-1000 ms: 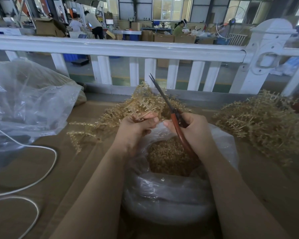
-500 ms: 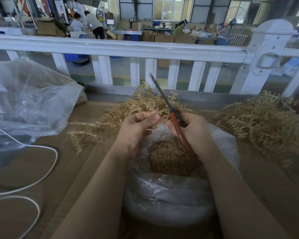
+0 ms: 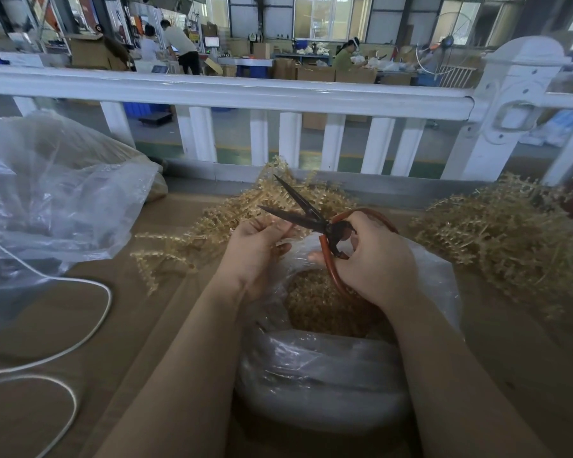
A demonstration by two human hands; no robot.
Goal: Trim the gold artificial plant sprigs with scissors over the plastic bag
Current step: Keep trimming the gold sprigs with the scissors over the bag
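My left hand (image 3: 257, 251) pinches a gold sprig (image 3: 182, 241) that trails off to the left across the cardboard. My right hand (image 3: 372, 259) grips scissors (image 3: 306, 214) with orange-red handles; their dark blades are spread open, and the lower blade points at my left fingers. Both hands are above the rolled-down clear plastic bag (image 3: 318, 375), which holds gold trimmings (image 3: 325, 305). More gold sprigs (image 3: 278, 196) lie just behind the hands.
A big heap of gold sprigs (image 3: 510, 236) lies at the right. At the left are a crumpled clear bag (image 3: 53, 193) and a white cord (image 3: 90, 325). A white fence (image 3: 232, 94) runs along the back of the cardboard-covered table (image 3: 153, 325).
The scissor blades were together and pointing up; now they are spread open and tilted down to the left towards the sprig. My right hand has turned at the handles.
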